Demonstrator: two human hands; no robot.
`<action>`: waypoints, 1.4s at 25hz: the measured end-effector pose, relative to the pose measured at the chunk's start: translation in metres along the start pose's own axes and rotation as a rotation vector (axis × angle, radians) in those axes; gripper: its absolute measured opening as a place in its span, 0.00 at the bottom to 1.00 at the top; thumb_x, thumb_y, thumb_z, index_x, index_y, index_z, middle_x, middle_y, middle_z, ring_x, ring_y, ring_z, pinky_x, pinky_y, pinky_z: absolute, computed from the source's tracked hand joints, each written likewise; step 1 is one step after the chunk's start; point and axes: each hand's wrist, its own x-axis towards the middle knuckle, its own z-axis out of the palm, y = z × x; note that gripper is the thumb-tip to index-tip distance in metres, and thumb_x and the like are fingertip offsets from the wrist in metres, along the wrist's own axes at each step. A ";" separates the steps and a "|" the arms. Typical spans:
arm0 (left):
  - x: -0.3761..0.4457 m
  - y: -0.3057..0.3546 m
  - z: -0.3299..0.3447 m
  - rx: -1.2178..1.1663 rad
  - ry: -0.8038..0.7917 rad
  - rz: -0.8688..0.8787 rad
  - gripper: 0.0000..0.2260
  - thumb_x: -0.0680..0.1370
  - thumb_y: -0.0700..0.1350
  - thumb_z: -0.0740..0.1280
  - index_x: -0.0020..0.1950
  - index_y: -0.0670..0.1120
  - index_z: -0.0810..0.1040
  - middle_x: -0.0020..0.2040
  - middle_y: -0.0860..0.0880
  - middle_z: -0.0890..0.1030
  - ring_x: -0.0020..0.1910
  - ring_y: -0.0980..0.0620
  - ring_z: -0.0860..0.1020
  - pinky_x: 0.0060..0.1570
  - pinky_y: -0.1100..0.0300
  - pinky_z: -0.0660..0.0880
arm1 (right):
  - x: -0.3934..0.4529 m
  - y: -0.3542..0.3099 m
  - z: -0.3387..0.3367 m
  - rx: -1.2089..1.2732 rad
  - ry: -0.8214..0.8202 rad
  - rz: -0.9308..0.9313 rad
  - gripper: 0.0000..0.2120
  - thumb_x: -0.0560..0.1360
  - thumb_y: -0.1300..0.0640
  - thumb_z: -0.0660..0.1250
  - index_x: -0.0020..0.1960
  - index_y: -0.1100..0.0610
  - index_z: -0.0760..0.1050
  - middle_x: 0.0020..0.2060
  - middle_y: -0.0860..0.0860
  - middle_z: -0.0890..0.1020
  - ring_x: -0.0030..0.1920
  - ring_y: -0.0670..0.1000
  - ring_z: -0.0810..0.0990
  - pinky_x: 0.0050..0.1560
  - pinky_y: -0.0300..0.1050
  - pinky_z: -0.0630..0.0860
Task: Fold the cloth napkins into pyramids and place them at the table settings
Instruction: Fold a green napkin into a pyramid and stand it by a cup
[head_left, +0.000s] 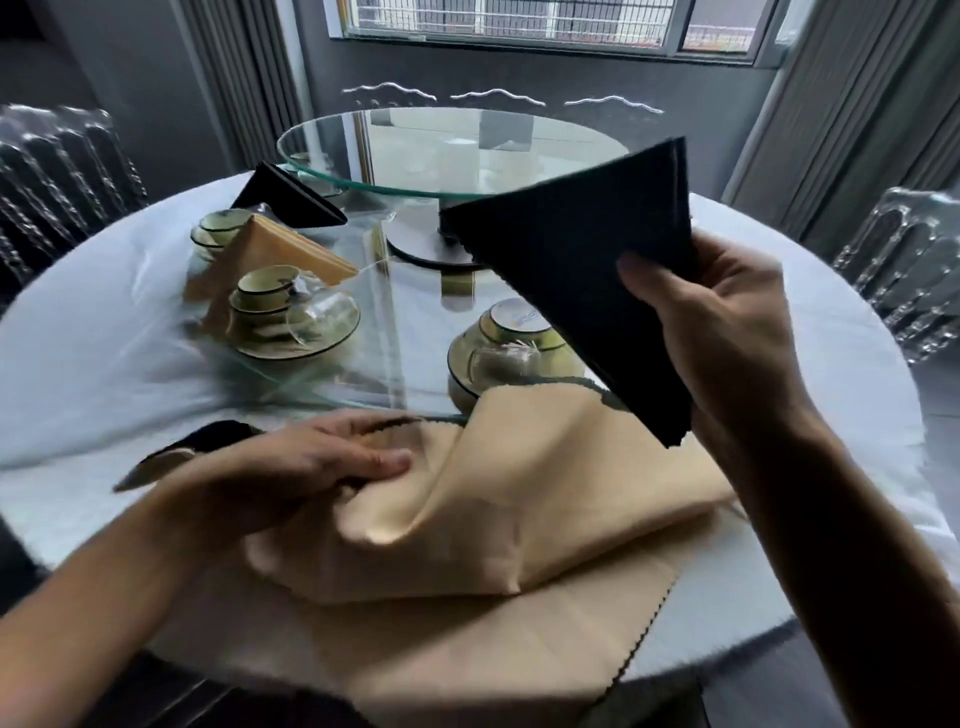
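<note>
From the head camera I see my right hand (691, 317) holding a dark napkin (576, 280), folded into a triangle, in the air above the tabletop (78, 364); that grip is a pinch, thumb on the near face and fingers curled behind the cloth's right edge. My left hand (291, 467) rests low on a loose tan napkin (519, 493), fingers mostly straight and pressing its bunched left side; that grip is spread, not clamped. The tan cloth lies heaped and unfolded at the near edge of the tabletop, on top of a flat tan napkin (467, 639) with a zigzag hem.

Progress looks partial. On the far left, a tan pyramid (280, 249) stands just beside a setting of stacked cups and saucers (291, 317), and a dark pyramid (285, 200) stands beyond it near another set of cups (218, 231), partly under the rim of the glass turntable (452, 156). I judge those two settings finished. A third setting, an upturned bowl on a plate (498, 353), sits just below the raised dark napkin and shows no napkin of its own. A dark shape (208, 436) peeks out behind my left wrist; it may be another cloth, but the view is too blocked to say.

Left to do, as I read it: stand the dark triangle at the near setting, then fold both tan cloths.
</note>
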 end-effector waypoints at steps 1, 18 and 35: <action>-0.002 -0.014 0.003 -0.030 0.006 -0.013 0.13 0.73 0.36 0.69 0.52 0.50 0.86 0.49 0.44 0.86 0.42 0.51 0.83 0.40 0.63 0.80 | 0.000 0.005 0.010 -0.041 -0.011 0.008 0.11 0.75 0.64 0.69 0.42 0.50 0.83 0.39 0.47 0.86 0.40 0.46 0.82 0.44 0.49 0.80; 0.064 -0.018 -0.001 0.638 0.501 0.283 0.15 0.65 0.57 0.66 0.47 0.51 0.76 0.44 0.48 0.81 0.47 0.46 0.80 0.40 0.56 0.72 | 0.003 0.097 0.162 -0.862 -0.144 0.086 0.14 0.79 0.48 0.62 0.57 0.58 0.75 0.52 0.59 0.82 0.54 0.61 0.79 0.44 0.49 0.68; 0.108 -0.016 -0.020 0.665 0.707 0.221 0.15 0.66 0.50 0.62 0.49 0.48 0.80 0.41 0.48 0.84 0.43 0.45 0.82 0.45 0.52 0.78 | 0.001 0.109 0.141 -1.162 -0.401 0.053 0.10 0.75 0.53 0.63 0.48 0.57 0.80 0.47 0.56 0.83 0.51 0.59 0.82 0.41 0.46 0.67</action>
